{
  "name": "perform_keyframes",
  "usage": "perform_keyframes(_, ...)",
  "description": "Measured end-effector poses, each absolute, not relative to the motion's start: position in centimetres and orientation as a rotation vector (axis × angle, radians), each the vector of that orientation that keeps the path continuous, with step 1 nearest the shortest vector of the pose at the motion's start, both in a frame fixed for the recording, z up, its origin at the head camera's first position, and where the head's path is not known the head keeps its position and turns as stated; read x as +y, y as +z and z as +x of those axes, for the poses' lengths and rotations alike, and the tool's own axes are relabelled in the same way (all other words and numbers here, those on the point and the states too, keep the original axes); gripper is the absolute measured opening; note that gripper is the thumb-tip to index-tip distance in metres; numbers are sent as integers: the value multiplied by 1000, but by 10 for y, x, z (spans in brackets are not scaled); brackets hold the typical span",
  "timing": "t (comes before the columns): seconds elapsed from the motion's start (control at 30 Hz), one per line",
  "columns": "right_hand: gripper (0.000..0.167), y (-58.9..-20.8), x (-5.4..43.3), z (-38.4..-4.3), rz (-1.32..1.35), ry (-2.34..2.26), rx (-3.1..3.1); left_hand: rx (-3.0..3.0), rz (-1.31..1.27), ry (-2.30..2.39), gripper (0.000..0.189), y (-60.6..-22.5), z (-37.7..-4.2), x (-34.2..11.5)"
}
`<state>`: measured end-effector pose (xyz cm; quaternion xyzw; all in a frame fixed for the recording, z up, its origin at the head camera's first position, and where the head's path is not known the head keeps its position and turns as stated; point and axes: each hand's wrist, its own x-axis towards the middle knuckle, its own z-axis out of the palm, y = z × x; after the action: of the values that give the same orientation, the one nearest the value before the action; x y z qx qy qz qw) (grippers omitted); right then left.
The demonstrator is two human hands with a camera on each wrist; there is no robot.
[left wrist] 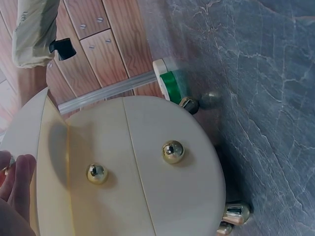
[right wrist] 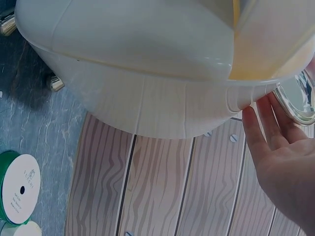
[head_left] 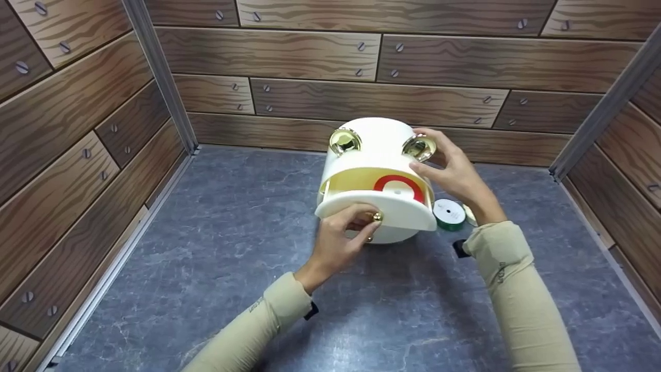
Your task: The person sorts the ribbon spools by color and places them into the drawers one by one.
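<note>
A white rounded drawer box with gold knobs and two gold ear-like cups stands on the table. Its top drawer is pulled partly out, and a red ring-shaped spool with a white centre shows inside. My left hand pinches the gold knob of that drawer between thumb and fingers. Two lower knobs appear in the left wrist view, on drawers that look closed. My right hand rests against the box's right side, its fingers around the right gold cup.
Right of the box lies a green ribbon spool with a white label, and a paler spool is partly hidden behind it. Short gold feet hold up the box. Wood-print walls enclose the grey marbled table.
</note>
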<state>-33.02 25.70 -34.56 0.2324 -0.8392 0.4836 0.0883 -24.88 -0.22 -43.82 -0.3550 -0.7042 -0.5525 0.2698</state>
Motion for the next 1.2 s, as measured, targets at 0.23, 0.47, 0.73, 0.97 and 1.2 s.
perform_keyframes(0.23,66,-345,256,-329,682,1477,-2494,-1908,-945,-1514,17,-438,-253,0)
perform_keyframes(0.47,64,-347,257,-329,694,1449,-2503,-1927,-922,-1495,18,-437,-258,1)
perform_keyframes(0.73,64,-345,258,-328,692,1460,-2509,-1945,-921,-1498,18,-435,-264,3)
perform_keyframes(0.97,65,-345,258,-328,689,1462,-2511,-1938,-920,-1496,19,-436,-268,3)
perform_keyframes(1.2,65,-345,257,-328,689,1460,-2509,-1946,-909,-1518,19,-435,-272,5)
